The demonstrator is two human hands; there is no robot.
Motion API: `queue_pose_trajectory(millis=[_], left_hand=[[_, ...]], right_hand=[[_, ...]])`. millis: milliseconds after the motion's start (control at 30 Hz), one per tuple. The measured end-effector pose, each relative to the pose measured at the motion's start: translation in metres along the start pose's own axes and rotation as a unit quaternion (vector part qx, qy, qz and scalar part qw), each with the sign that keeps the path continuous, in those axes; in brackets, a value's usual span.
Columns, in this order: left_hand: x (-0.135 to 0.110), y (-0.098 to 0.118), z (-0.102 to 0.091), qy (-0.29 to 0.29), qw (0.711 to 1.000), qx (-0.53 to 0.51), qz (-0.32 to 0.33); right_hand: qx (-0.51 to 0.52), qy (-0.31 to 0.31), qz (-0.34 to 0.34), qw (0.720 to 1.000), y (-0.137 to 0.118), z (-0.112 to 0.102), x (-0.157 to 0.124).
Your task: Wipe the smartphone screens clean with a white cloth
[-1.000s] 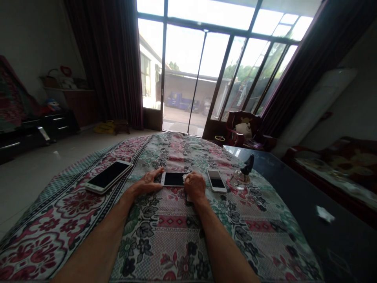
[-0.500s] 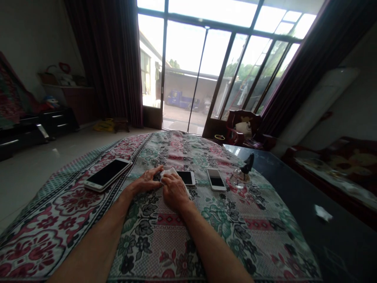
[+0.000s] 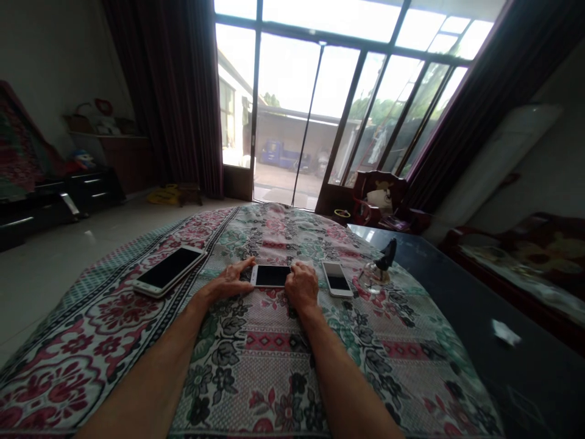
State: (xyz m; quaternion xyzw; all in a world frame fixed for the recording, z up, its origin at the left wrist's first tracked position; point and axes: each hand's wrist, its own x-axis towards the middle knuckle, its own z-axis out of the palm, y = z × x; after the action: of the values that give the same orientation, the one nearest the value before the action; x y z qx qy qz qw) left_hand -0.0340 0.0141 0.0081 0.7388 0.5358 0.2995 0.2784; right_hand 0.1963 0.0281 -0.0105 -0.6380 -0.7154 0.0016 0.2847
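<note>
Hands lie at the far end of both forearms, on either side of a white smartphone that sits face up on the floral bedspread. The left hand is open with its fingers spread, and the fingertips end just beside the phone's left end, gripping nothing. The right hand is loosely curled against the phone's right end; a pale bit of something may show past its knuckles, too small to tell, and whether it has hold of anything cannot be told.

Far beyond that phone stands a tall glazed door between dark curtains, with a blue truck outside. To the phone's right lies a dark glass worktop, and past its far corner stands a red wooden armchair.

Left of the phone, a larger white smartphone lies face up, angled across the bedspread's patterned border. Just right of the phone, a smaller white smartphone lies face up. Further right, a glass ornament topped by a black bird sits at the bedspread's edge. A crumpled white scrap lies on the worktop.
</note>
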Motion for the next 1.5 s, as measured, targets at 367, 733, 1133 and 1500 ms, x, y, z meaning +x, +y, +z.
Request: queue_pose_trajectory(millis=[367,733,1133,1500], left_hand=[[0.008,-0.022,0.009,0.010,0.999,0.019,0.028],[0.007,-0.016,0.007,0.009,1.000,0.015,0.022],[0.001,-0.001,0.001,-0.008,1.000,0.004,0.001],[0.009,-0.020,0.008,0.011,1.000,-0.001,0.018]], right_hand=[[0.034,-0.123,-0.161,0.979,-0.062,-0.003,-0.026],[0.041,-0.110,-0.155,0.981,-0.053,-0.008,-0.016],[-0.058,-0.038,-0.004,0.998,-0.011,-0.006,-0.004],[0.037,-0.146,-0.132,0.980,-0.073,0.002,-0.032]])
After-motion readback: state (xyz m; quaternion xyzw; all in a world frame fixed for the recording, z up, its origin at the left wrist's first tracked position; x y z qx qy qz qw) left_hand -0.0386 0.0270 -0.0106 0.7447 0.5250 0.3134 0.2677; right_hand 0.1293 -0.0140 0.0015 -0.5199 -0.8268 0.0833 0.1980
